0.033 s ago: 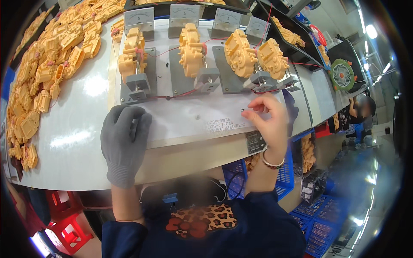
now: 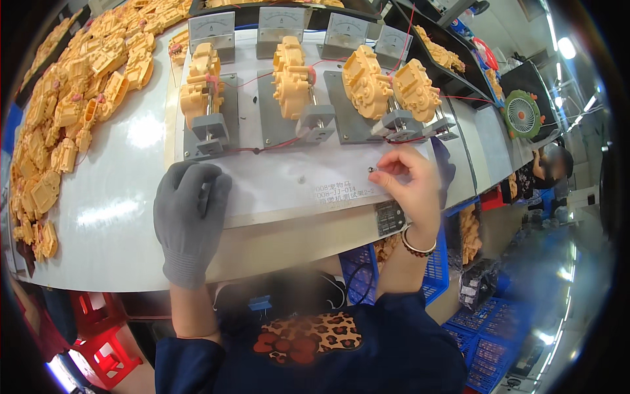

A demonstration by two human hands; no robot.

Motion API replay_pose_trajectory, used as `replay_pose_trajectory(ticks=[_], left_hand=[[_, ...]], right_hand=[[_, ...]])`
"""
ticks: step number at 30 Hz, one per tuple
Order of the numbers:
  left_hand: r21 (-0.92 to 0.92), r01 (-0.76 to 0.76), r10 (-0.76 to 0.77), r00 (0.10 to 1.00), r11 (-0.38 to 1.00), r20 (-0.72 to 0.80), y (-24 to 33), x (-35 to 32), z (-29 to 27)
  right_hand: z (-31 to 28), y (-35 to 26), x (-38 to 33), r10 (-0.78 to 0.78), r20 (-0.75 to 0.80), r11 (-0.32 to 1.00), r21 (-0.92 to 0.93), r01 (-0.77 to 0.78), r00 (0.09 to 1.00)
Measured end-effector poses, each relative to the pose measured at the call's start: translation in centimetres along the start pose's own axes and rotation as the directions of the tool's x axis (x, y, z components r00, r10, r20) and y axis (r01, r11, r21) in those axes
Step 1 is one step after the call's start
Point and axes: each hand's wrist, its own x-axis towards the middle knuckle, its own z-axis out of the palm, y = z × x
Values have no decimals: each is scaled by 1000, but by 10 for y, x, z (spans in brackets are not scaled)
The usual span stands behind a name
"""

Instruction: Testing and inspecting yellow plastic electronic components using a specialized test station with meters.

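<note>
My right hand (image 2: 410, 180) is bare, with thumb and index finger pinched at a small shiny metal stub (image 2: 371, 169) over the white board (image 2: 275, 177). My left hand (image 2: 190, 207), in a grey knit glove, rests near the board's left front corner with its fingers curled down; whatever lies under them is hidden. Beyond my hands, several pale orange plastic gear housings sit on metal shafts of grey test stands: one at the left (image 2: 202, 85), one in the middle (image 2: 293, 79), and two at the right (image 2: 365, 82) (image 2: 417, 90). Thin red wires run among them.
Analog panel meters (image 2: 281, 29) stand in a row behind the stands. A large heap of orange housings (image 2: 72, 98) covers the table's left side. At the right are a black tray (image 2: 453, 75) and a green fan (image 2: 523, 115). Blue crates (image 2: 489, 341) and red stools (image 2: 108, 348) stand below.
</note>
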Motion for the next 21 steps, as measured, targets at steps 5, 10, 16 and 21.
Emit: replay_pose_trajectory(ticks=[5,10,16,21], left_hand=[[38,-16,17,1000,999,-21,-2,-2,-1],[20,2,-2,1000,1000,-16,-5,0,0],[8,-6,6,1000,1000,-14,-1,-1,0],[-6,2,-2,1000,1000,-27,-1,-2,1]], right_hand=[[6,-1,4,91,-2,993,-79,-91,996],[3,13,-4,-113,-164,986,-142,90,980],[-62,69,-15,212,-159,977,25,-211,964],[-64,75,-9,250,-150,967,-11,-255,956]])
